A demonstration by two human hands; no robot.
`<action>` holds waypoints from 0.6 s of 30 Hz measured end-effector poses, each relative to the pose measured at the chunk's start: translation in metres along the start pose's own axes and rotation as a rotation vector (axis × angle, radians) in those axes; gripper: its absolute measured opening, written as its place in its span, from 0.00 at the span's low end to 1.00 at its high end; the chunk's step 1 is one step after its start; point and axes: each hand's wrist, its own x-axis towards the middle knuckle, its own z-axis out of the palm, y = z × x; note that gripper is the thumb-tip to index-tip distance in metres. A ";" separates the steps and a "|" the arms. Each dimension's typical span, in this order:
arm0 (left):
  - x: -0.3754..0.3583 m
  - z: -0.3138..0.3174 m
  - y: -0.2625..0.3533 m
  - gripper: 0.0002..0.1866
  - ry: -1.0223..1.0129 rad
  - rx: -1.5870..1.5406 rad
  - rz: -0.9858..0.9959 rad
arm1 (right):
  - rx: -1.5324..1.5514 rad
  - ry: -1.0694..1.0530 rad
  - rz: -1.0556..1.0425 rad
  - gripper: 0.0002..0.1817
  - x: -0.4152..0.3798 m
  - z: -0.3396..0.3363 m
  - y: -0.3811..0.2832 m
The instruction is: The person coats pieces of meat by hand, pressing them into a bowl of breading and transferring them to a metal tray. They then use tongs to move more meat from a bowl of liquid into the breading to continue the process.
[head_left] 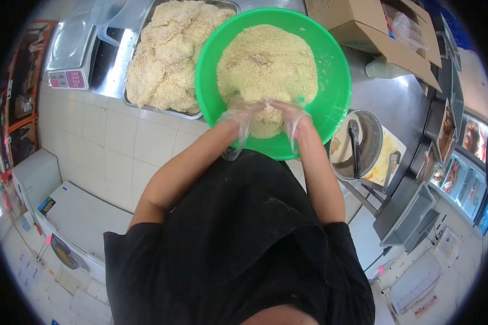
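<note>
A wide green basin (339, 103) holds a heap of pale breadcrumbs (287, 49). Both hands are inside it at the near side, in loose clear plastic gloves. My left hand (245, 115) and my right hand (289, 112) curve toward each other, their fingertips meeting over the crumbs. Crumbs are gathered between the palms, and any piece of food under them is hidden. Left of the basin, a metal tray (192, 115) is piled with crumb-coated pieces (171, 54).
A digital scale (70, 54) and a clear plastic jug (109, 24) stand at the left. To the right are a metal pot (371, 127) with black tongs (355, 146) across it, and a stained board (390, 154). An open cardboard box (358, 21) sits behind.
</note>
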 end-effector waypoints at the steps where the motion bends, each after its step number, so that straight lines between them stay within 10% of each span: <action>1: -0.005 0.002 0.009 0.40 -0.002 -0.003 -0.002 | -0.002 0.003 0.003 0.46 -0.010 0.000 -0.003; 4: -0.014 0.004 0.023 0.37 0.248 0.525 0.137 | -0.094 0.165 -0.317 0.41 -0.032 -0.008 -0.005; 6: -0.021 -0.008 0.018 0.37 0.323 0.226 0.194 | -0.977 0.594 -0.419 0.33 -0.034 -0.022 0.000; 9: 0.000 -0.017 -0.004 0.34 0.333 -0.046 0.227 | -1.196 0.668 -0.367 0.25 -0.037 -0.027 -0.004; 13: 0.025 -0.028 -0.027 0.37 0.265 -0.105 0.192 | -0.849 0.343 -0.281 0.22 -0.008 0.000 -0.014; 16: 0.017 -0.019 -0.015 0.37 0.211 -0.262 0.022 | -1.481 0.263 -0.231 0.20 0.039 0.004 0.012; 18: -0.017 -0.009 0.007 0.38 0.226 -0.280 0.039 | -1.673 0.114 -0.648 0.18 0.049 -0.013 0.026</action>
